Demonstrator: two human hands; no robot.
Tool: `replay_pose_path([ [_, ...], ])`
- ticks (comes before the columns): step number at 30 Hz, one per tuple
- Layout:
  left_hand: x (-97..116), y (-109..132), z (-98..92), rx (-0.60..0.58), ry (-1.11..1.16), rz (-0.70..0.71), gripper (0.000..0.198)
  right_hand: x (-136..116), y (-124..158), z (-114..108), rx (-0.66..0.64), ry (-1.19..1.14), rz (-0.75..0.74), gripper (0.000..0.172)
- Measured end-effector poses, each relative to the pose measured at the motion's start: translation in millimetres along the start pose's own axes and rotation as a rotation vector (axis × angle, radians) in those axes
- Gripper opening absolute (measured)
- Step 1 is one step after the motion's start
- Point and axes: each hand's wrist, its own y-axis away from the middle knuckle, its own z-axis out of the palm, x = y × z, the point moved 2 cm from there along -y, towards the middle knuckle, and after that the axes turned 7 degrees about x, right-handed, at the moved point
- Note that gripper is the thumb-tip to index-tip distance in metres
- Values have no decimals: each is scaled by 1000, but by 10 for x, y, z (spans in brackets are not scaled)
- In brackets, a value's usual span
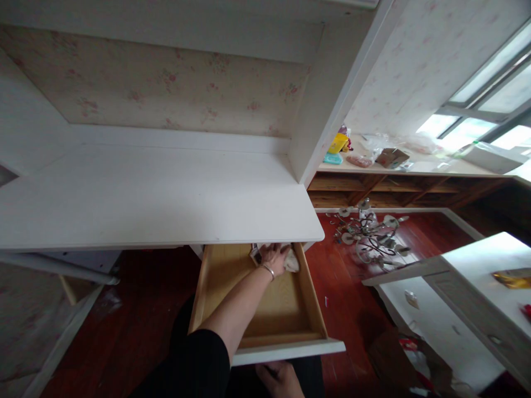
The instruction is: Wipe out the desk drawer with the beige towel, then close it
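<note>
head camera faces forward and down, above the drawer (284, 307).

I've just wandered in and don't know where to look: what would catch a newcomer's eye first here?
Probably the chandelier lying on the glossy red floor, to the right of the white desk. Next comes the open drawer below the desktop, where the left hand, a bracelet at its wrist, is on a pale cloth near the back right.

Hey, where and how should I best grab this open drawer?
Probably by the middle of its white front panel, from the near side: the drawer stands pulled out with that long, thin panel closest to you, and the right hand shows just below it.
</note>
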Motion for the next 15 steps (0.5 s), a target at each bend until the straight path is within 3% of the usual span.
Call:
replay_pose_path([
  [6,29,33,-64,-117,-16,60,79,-55,30,-19,1,-56,11,55],
  [13,325,449,41,-174,-17,92,70,-60,40,1,14,-71,4,50],
  [15,446,567,63,-254,13,101,62,-80,54,1,27,-71,10,49],
])
